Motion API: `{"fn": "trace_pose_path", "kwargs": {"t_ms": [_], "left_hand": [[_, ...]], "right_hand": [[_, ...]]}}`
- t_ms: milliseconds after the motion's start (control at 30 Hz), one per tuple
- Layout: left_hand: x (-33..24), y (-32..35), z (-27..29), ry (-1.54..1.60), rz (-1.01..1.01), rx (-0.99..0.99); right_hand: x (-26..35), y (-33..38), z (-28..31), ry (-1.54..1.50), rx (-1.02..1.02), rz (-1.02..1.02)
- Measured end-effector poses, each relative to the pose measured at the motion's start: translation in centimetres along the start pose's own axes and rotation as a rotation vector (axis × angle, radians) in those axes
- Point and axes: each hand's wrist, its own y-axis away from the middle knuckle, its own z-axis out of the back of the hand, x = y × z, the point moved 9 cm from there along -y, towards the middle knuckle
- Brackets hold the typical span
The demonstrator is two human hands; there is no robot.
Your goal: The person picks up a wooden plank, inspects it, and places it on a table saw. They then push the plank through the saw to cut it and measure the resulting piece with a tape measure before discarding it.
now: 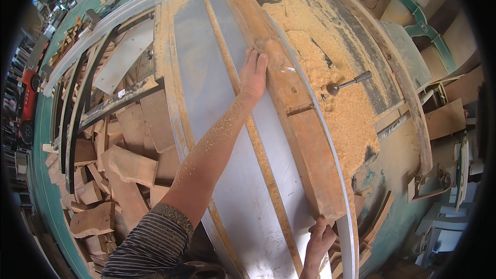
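Brown timber (318, 168): left fingers (262, 63) together at edge, right fingers (321, 224) at end, grip unclear

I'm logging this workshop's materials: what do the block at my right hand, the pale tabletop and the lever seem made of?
The block looks like wood, apparently unfinished: brown, with mottled, uneven colour. The tabletop is probably metal, bare or painted: smooth, greyish, with glare near its lower edge. The lever seems metal, from its shaft's sheen; its dark grip may be plastic.
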Motion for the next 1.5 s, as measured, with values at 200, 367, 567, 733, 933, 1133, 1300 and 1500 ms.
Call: {"fn": "trace_pose_path", "kwargs": {"t_ms": [200, 367, 567, 733, 933, 1133, 1300, 1500], "left_hand": [[0.0, -0.5, 0.1, 0.031, -0.001, 0.018], [-0.2, -0.9, 0.2, 0.052, 0.017, 0.036], [0.3, -1.5, 0.3, 0.038, 0.04, 0.022], [-0.1, -2.0, 0.4, 0.062, 0.033, 0.033], [0.3, -2.6, 0.6, 0.044, 0.009, -0.006], [0.9, -3.4, 0.4, 0.049, 0.026, 0.02], [1.5, -3.8, 0.4, 0.018, 0.023, -0.01], [1.4, -4.3, 0.6, -0.001, 0.018, 0.008]], "right_hand": [[0.2, -0.1, -0.2, 0.009, 0.005, -0.012], [0.8, -0.3, -0.4, 0.019, 0.016, -0.013], [1.4, -0.6, -0.7, 0.028, 0.004, -0.014], [1.8, -1.0, -1.1, 0.039, 0.0, -0.004], [2.9, -1.2, -1.4, 0.017, -0.006, 0.011], [2.4, -1.6, -1.7, 0.046, -0.001, 0.006], [2.8, -2.0, -2.1, 0.051, -0.034, 0.05], [3.4, -2.4, -2.6, 0.055, -0.014, 0.015]]}}
